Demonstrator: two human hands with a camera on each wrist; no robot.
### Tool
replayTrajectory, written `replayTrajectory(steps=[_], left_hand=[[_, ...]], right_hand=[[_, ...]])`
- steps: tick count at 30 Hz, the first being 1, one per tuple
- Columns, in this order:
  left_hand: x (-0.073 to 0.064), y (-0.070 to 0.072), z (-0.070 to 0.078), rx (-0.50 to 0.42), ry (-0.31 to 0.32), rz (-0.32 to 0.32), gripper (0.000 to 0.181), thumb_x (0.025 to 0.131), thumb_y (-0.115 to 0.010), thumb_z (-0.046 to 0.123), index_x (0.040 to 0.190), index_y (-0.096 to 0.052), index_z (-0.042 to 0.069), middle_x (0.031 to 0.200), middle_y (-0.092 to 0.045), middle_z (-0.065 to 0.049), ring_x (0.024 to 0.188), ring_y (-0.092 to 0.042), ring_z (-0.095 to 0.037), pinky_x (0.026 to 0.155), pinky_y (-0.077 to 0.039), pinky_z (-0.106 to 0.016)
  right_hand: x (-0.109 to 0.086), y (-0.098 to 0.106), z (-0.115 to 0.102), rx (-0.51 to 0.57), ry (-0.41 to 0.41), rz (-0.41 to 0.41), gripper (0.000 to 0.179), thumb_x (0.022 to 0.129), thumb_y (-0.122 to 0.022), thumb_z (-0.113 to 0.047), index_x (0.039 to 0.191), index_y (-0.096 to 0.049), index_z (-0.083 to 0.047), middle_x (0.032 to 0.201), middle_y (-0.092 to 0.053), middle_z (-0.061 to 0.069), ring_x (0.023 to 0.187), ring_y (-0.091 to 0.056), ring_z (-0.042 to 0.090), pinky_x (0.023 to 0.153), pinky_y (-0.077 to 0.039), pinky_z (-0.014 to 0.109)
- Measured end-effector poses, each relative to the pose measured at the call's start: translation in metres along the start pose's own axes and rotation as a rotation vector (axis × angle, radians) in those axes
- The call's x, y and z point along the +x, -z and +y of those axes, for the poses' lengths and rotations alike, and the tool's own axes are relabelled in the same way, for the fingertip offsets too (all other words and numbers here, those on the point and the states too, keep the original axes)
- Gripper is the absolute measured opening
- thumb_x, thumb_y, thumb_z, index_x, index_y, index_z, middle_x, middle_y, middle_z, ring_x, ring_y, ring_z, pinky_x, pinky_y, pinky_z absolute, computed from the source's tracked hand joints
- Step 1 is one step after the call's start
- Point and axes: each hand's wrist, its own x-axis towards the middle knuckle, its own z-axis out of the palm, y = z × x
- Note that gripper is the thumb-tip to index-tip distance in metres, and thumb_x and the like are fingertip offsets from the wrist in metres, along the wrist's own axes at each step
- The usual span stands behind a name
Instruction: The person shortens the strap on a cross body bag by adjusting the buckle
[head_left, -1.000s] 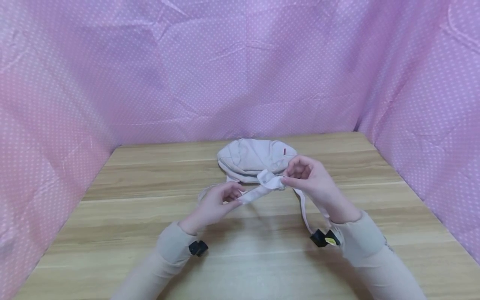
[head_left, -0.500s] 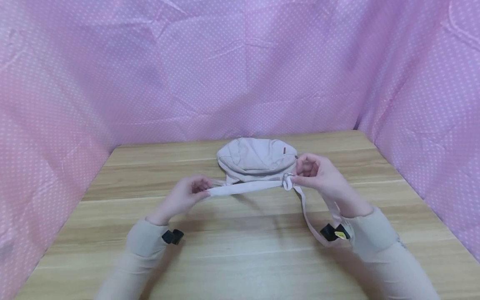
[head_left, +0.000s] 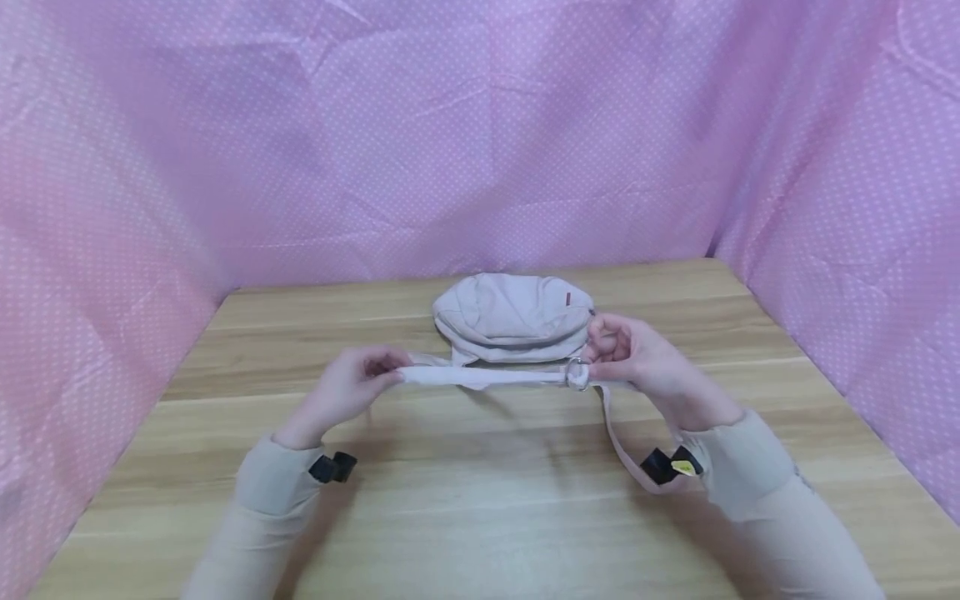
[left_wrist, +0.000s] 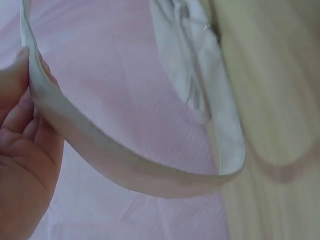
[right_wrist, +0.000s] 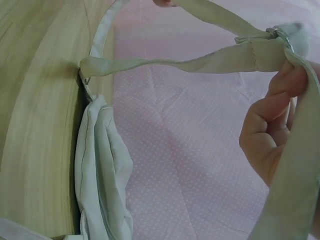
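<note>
A pale, off-white bag [head_left: 517, 312] with a small red tag lies toward the back of the table. Its strap [head_left: 480, 377] stretches nearly level between both hands, in front of the bag. My left hand [head_left: 348, 383] pinches the strap between thumb and fingers; in the left wrist view the strap [left_wrist: 125, 165] loops from those fingers back to the bag. My right hand [head_left: 637, 362] pinches the strap at its metal buckle [head_left: 577, 374], where the webbing is threaded through. In the right wrist view, webbing [right_wrist: 295, 165] also hangs down past the right hand.
The wooden table [head_left: 480, 500] extends around the bag. A slack length of strap [head_left: 618, 442] droops toward the right wrist. Black mounts sit on both cuffs. Pink dotted cloth [head_left: 480, 150] hangs behind and at both sides.
My left hand has moved left, drawing the strap out straight from the buckle; the bunched loop there has shrunk. My right hand has shifted slightly right. The bag has stayed in place.
</note>
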Motion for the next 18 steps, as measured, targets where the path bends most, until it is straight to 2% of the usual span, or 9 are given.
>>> replayTrajectory(steps=[2, 5, 7, 9, 11, 14, 16, 18], left_hand=[[-0.001, 0.007, 0.000, 0.008, 0.034, 0.033, 0.013, 0.086, -0.063, -0.003, 0.098, -0.068, -0.002, 0.091, -0.070, -0.015, 0.077, -0.062, -0.013, 0.064, -0.051, -0.020], [-0.001, 0.014, -0.001, -0.001, 0.071, 0.049, 0.013, 0.086, -0.062, -0.003, 0.098, -0.068, -0.003, 0.094, -0.070, -0.018, 0.079, -0.065, -0.020, 0.063, -0.052, -0.020], [0.000, 0.018, -0.002, -0.002, 0.071, 0.040, 0.013, 0.086, -0.062, -0.003, 0.098, -0.068, -0.004, 0.094, -0.070, -0.018, 0.079, -0.065, -0.021, 0.062, -0.053, -0.021], [0.001, 0.019, -0.003, 0.005, 0.068, 0.033, 0.013, 0.085, -0.063, -0.003, 0.097, -0.068, -0.004, 0.092, -0.070, -0.017, 0.077, -0.065, -0.019, 0.062, -0.053, -0.021], [0.003, 0.018, -0.007, 0.016, 0.056, -0.002, 0.012, 0.085, -0.063, -0.003, 0.096, -0.068, -0.003, 0.089, -0.070, -0.015, 0.075, -0.063, -0.014, 0.062, -0.052, -0.020], [0.007, 0.011, -0.013, 0.015, 0.039, -0.092, 0.012, 0.086, -0.063, -0.001, 0.098, -0.067, -0.003, 0.088, -0.069, -0.011, 0.078, -0.061, -0.013, 0.068, -0.051, -0.023], [0.010, 0.003, -0.013, 0.018, 0.016, -0.164, 0.015, 0.090, -0.061, 0.005, 0.103, -0.067, -0.001, 0.095, -0.069, -0.009, 0.087, -0.061, -0.013, 0.078, -0.051, -0.027], [0.013, -0.008, -0.008, 0.014, -0.012, -0.223, 0.018, 0.094, -0.057, 0.009, 0.107, -0.065, -0.001, 0.097, -0.069, -0.009, 0.093, -0.062, -0.017, 0.085, -0.051, -0.033]], right_hand=[[0.001, 0.002, 0.001, 0.055, 0.020, -0.033, 0.031, 0.080, -0.056, 0.016, 0.086, -0.045, -0.013, 0.079, -0.063, -0.008, 0.074, -0.060, 0.001, 0.064, -0.050, 0.013], [0.000, 0.004, 0.003, 0.109, 0.037, -0.073, 0.032, 0.080, -0.055, 0.018, 0.086, -0.045, -0.013, 0.080, -0.062, -0.009, 0.075, -0.060, -0.001, 0.065, -0.050, 0.012], [0.000, 0.004, 0.004, 0.117, 0.034, -0.095, 0.033, 0.081, -0.054, 0.017, 0.085, -0.044, -0.013, 0.080, -0.062, -0.009, 0.076, -0.060, -0.002, 0.064, -0.050, 0.011], [0.000, 0.003, 0.003, 0.099, 0.022, -0.080, 0.033, 0.080, -0.055, 0.017, 0.084, -0.043, -0.013, 0.080, -0.063, -0.009, 0.075, -0.060, -0.001, 0.064, -0.050, 0.011], [0.000, 0.001, 0.000, 0.064, -0.004, -0.035, 0.033, 0.079, -0.058, 0.016, 0.084, -0.043, -0.013, 0.079, -0.064, -0.008, 0.074, -0.061, 0.000, 0.065, -0.050, 0.013], [-0.002, -0.007, -0.006, -0.020, -0.065, 0.045, 0.033, 0.080, -0.064, 0.010, 0.084, -0.041, -0.013, 0.081, -0.065, -0.007, 0.076, -0.061, 0.004, 0.069, -0.052, 0.017], [-0.002, -0.013, -0.010, -0.071, -0.082, 0.065, 0.033, 0.080, -0.067, 0.006, 0.086, -0.040, -0.013, 0.082, -0.065, -0.005, 0.078, -0.062, 0.006, 0.071, -0.052, 0.020], [0.001, -0.020, -0.013, -0.120, -0.058, 0.046, 0.034, 0.079, -0.068, 0.006, 0.086, -0.039, -0.011, 0.082, -0.066, -0.005, 0.078, -0.063, 0.007, 0.071, -0.052, 0.022]])
